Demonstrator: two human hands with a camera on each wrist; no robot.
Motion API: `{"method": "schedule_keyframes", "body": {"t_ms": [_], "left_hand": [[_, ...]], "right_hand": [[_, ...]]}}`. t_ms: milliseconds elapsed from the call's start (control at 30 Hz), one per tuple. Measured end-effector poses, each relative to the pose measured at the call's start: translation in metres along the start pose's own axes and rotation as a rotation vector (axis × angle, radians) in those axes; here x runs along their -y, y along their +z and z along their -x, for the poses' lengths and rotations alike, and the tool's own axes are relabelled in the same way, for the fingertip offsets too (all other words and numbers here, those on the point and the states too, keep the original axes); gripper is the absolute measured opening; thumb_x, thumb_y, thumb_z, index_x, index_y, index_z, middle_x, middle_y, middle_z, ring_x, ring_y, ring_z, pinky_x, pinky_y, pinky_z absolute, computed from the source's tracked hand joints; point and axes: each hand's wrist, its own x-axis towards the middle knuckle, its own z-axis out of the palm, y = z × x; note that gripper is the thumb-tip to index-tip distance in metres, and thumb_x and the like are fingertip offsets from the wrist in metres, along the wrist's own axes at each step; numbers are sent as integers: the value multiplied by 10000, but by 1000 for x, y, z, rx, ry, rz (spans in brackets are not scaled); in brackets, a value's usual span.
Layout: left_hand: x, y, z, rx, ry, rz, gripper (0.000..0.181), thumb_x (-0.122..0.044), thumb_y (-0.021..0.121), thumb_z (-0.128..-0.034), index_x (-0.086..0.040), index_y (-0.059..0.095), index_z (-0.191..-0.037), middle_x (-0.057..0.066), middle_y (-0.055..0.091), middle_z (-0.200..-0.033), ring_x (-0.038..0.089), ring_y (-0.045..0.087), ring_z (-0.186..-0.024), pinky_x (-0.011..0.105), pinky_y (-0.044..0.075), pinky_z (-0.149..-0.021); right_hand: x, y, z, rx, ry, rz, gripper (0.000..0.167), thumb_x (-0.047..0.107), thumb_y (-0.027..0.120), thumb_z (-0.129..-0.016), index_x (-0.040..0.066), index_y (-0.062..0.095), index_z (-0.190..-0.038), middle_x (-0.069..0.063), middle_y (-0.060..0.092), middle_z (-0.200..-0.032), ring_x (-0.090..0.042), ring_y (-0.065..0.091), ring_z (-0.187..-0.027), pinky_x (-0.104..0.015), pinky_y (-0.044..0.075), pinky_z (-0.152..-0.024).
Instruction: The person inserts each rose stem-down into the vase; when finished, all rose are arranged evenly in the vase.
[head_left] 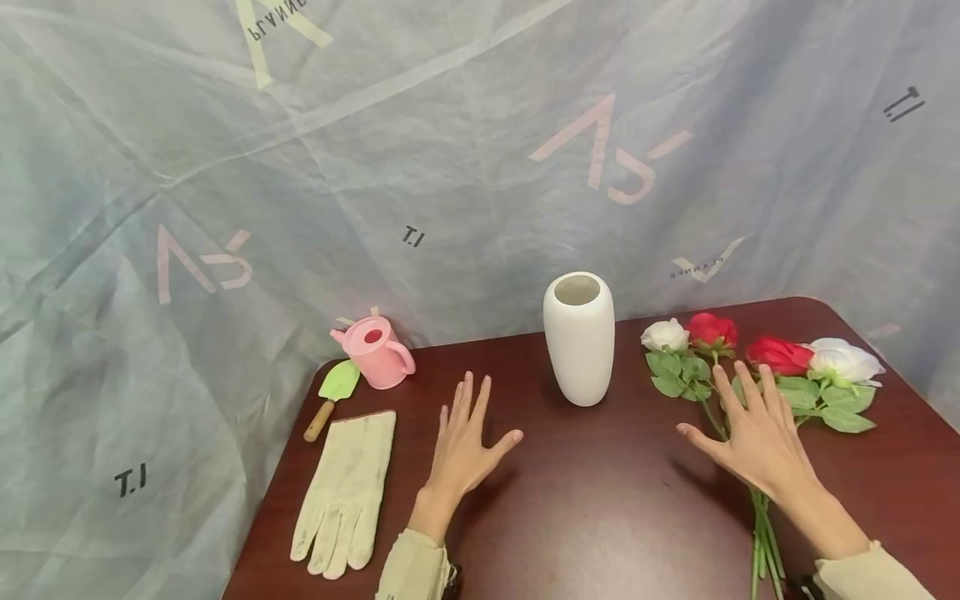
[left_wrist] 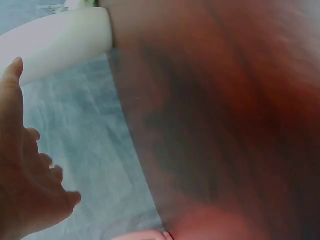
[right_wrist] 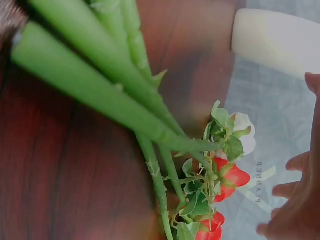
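Note:
My left hand (head_left: pixel 465 450) hovers over the table with fingers spread, holding nothing. To its right, at the back, stands a white vase (head_left: pixel 579 342), upright. Over the flower stems (head_left: pixel 763 533) my right hand (head_left: pixel 761 433) is spread out, also holding nothing; it hides part of the stems. Beyond its fingertips lie a red rose (head_left: pixel 780 357) and a white rose (head_left: pixel 846 362), with another red rose (head_left: pixel 712 332) and a white one (head_left: pixel 665 336) to the left. In the right wrist view the green stems (right_wrist: pixel 100 90) cross close to the camera.
Left of the left hand lie pale work gloves (head_left: pixel 348 492). Behind them are a small trowel (head_left: pixel 339 383) with a green blade and a pink watering can (head_left: pixel 378 354). A grey printed sheet (head_left: pixel 450 167) hangs behind the dark red table (head_left: pixel 585 533).

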Motion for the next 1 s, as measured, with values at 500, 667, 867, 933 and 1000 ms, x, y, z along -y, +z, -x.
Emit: {"method": "schedule_keyframes", "body": {"t_ms": [500,667,867,933,1000], "left_hand": [[-42,0,-47,48,-33,599,893,-598,623,-793,-436,54,-1463,-191,66,-1510,83,132,-1371,488,242,-1049],[-55,2,-69,-43,11,651,826,-513,634,-833,-381,138,-1479,-155,129,-1512,94,170,-1367,490,259,-1041],[-70,11,-92,-108,5,772,1007,-456,755,-743,-409,63,-1473,-172,153,-1500,124,265,-1346,455,296,-1026],[-74,15,-100,-134,29,803,1061,-426,786,-718,-422,35,-1468,-172,147,-1504,131,274,-1345,457,299,-1024],[-78,18,-107,-161,55,833,1109,-394,815,-692,-427,24,-1468,-148,157,-1511,132,278,-1343,458,298,-1024]], "right_hand": [[3,-4,11,65,133,-251,763,381,617,-887,-26,267,-1430,-339,504,-1190,-522,481,-1042,-645,352,-763],[4,-5,13,72,156,-269,618,312,601,-909,-81,381,-1332,-310,573,-1088,-446,594,-887,-573,433,-674],[2,0,13,26,137,-233,435,164,640,-867,-116,518,-1178,-306,610,-988,-419,624,-815,-547,470,-637],[3,3,11,-10,118,-205,366,100,649,-833,-115,561,-1116,-286,632,-932,-390,640,-765,-537,475,-621],[3,6,8,-21,111,-182,326,68,652,-810,-110,580,-1072,-259,646,-882,-367,646,-731,-529,475,-601]]}}
